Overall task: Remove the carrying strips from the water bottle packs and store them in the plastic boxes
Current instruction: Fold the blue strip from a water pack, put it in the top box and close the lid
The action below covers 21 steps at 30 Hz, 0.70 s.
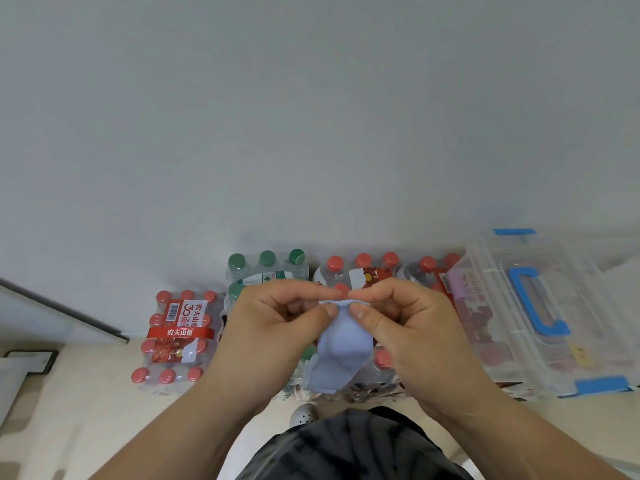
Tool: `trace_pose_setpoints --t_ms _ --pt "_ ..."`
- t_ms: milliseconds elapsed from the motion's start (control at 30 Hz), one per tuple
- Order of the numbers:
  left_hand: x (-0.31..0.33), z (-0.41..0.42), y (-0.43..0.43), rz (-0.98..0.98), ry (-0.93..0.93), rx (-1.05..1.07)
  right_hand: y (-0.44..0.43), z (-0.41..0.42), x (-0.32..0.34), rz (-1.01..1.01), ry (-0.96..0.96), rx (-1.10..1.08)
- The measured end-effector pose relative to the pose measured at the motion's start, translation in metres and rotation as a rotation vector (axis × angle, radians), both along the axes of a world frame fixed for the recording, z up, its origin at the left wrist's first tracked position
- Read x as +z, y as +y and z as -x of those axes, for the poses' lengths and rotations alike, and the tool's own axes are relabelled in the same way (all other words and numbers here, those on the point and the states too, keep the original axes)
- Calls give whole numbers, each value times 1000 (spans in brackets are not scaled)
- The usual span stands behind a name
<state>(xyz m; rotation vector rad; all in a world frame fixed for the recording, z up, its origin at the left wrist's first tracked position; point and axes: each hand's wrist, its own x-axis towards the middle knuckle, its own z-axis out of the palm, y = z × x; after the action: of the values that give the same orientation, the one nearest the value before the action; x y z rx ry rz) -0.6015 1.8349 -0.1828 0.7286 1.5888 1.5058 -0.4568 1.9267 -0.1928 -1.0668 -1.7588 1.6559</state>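
Observation:
A pale blue-white carrying strip [341, 344] hangs between my hands. My left hand [273, 327] and my right hand [401, 323] both pinch its top edge with thumb and forefinger. Below them on the floor lie shrink-wrapped water bottle packs. A red-capped pack [176, 337] at the left has a red carrying strip [180, 332] across it. A green-capped pack [266, 268] and red-capped packs [363, 271] stand against the wall. A clear plastic box [540, 323] with a blue handle and blue latches lies at the right, with reddish contents inside.
A pale wall [311, 116] rises right behind the packs. A light-coloured shoe [304, 414] and dark shorts [353, 448] show at the bottom. A dark-edged panel [65, 310] slants at the left, with a flat framed object [31, 362] on the floor.

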Motion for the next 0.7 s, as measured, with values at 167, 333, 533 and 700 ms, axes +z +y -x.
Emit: trace_pose_setpoints --t_ms 167,333,533,700 --pt "-6 -1 0 18 13 -14 -2 -5 0 -57 -21 66" --pt "-6 1 2 14 33 1 -3 -4 3 -36 23 74" --pt "-5 1 5 10 52 -33 0 -4 6 52 28 51" --pt "-7 3 10 62 -18 -53 1 -4 2 11 5 34"
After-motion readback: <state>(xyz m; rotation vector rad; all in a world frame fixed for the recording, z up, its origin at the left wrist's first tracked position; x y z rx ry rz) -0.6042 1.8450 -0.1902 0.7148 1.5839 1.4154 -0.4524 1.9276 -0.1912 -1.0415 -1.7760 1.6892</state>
